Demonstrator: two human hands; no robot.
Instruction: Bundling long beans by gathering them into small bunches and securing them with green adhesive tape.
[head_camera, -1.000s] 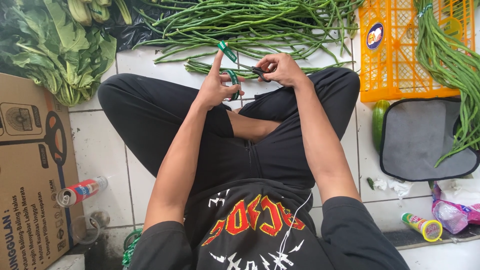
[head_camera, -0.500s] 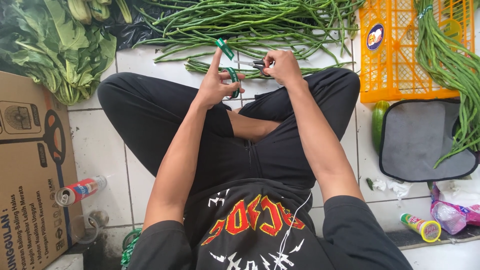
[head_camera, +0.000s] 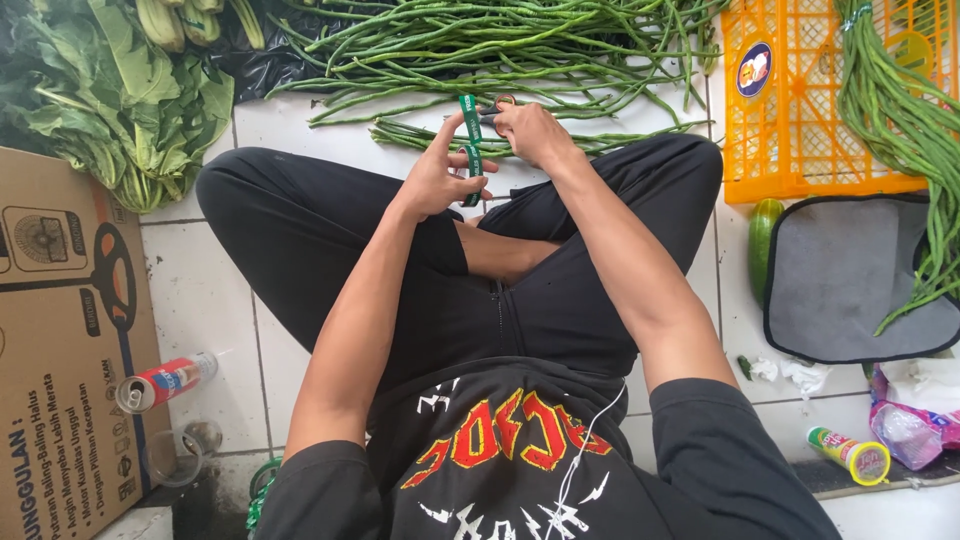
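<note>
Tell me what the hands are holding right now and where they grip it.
Both hands hold a green tape strip: the left hand pinches its lower part, the right hand its upper end, above the long beans.

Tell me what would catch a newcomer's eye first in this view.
Probably the two hands, left and right, meeting at the centre over crossed legs, with a green band between them. Just beyond them a big heap of long beans sprawls across the white tiled floor. The bright orange crate at upper right, with more beans draped over it, stands out, as do the leafy greens at upper left.
</note>
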